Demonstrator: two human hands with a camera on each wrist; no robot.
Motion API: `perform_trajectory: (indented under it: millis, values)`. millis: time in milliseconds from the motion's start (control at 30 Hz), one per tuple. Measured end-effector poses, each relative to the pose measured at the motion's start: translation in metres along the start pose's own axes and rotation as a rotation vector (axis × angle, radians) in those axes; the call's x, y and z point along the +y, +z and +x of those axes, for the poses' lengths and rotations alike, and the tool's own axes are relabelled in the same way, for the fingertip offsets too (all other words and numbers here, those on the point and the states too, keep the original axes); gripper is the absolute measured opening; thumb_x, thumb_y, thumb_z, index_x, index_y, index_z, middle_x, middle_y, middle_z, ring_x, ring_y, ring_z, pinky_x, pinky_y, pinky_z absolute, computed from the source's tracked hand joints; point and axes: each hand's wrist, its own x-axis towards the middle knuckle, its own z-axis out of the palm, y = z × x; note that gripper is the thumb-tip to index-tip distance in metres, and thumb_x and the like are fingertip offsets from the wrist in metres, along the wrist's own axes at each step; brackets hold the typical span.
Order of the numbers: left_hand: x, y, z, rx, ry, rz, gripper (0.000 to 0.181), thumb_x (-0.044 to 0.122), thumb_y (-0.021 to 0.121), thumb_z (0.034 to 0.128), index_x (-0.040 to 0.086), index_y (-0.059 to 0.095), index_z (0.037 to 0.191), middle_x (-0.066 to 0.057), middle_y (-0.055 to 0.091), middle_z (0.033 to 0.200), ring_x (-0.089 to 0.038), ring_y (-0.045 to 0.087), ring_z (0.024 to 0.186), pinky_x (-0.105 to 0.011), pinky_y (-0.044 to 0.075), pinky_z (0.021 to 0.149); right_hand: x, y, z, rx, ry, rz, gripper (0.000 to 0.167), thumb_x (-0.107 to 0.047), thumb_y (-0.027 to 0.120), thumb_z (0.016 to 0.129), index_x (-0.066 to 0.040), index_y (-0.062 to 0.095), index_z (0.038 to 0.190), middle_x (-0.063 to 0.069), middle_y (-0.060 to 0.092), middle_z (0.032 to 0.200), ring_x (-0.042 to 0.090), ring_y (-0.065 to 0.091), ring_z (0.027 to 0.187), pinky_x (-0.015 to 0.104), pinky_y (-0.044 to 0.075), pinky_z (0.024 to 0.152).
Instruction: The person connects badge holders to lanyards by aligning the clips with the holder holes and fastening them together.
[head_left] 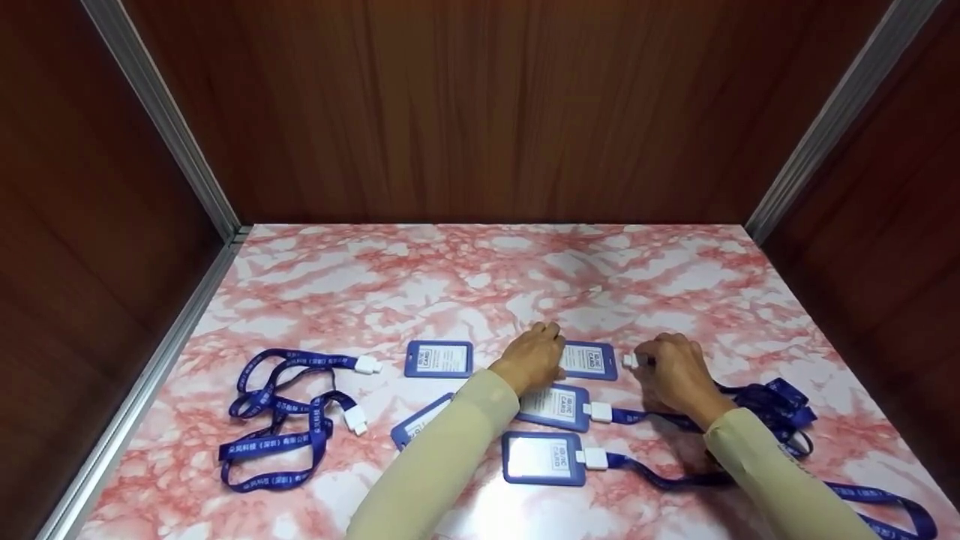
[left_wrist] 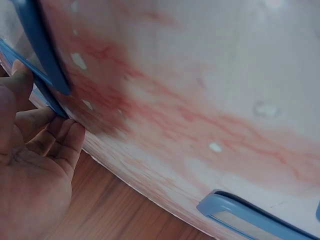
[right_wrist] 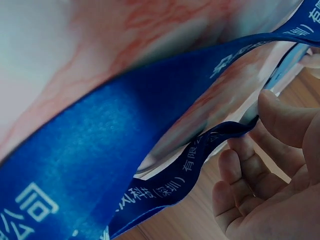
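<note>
The left hand point(head_left: 534, 355) pinches a badge point(head_left: 590, 361) at the tabletop's point(head_left: 450, 285) middle; the right hand point(head_left: 675, 375) pinches the white clip point(head_left: 630, 361) of a strap point(right_wrist: 187, 167), just apart. Two nearer badges point(head_left: 538, 459) are clipped. Apparently remaining: this joint, two loose badges point(head_left: 442, 359), two loose straps point(head_left: 262, 445).

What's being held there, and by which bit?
The left grip holds a card by its left end. The right grip pinches a strap at its white clip.
</note>
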Motion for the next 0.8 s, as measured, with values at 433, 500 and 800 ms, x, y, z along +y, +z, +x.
perform_trajectory:
  millis: [433, 500, 800]
  values:
    - [0.0001, -0.0004, -0.0023, 0.017, 0.002, -0.005, 0.053, 0.038, 0.073, 0.0944, 0.008, 0.062, 0.136, -0.004, 0.054, 0.135, -0.02, 0.051, 0.122, -0.03, 0.045, 0.106, -0.0051, 0.0025, 0.0028, -0.051, -0.001, -0.032, 0.015, -0.002, 0.084, 0.073, -0.008, 0.077, 0.084, 0.006, 0.065, 0.076, 0.033, 0.058, 0.079, 0.054, 0.042, 0.077]
    - [0.0, 0.0003, -0.0023, 0.023, 0.004, -0.008, 0.053, 0.038, 0.074, 0.0943, 0.007, 0.062, 0.136, -0.004, 0.055, 0.134, -0.02, 0.051, 0.122, -0.03, 0.045, 0.106, -0.0055, 0.0029, 0.0028, -0.046, -0.006, -0.028, 0.016, 0.0, 0.083, 0.071, -0.009, 0.077, 0.083, 0.005, 0.065, 0.075, 0.033, 0.058, 0.078, 0.053, 0.042, 0.075]
    - [-0.0004, 0.0023, -0.0014, 0.037, 0.012, 0.006, 0.053, 0.039, 0.074, 0.0942, 0.007, 0.063, 0.136, -0.004, 0.055, 0.135, -0.02, 0.051, 0.121, -0.03, 0.044, 0.106, -0.0085, 0.0042, 0.0043, -0.08, 0.018, -0.02, 0.019, 0.003, 0.078, 0.072, -0.006, 0.079, 0.088, 0.007, 0.066, 0.078, 0.033, 0.057, 0.08, 0.053, 0.041, 0.077]
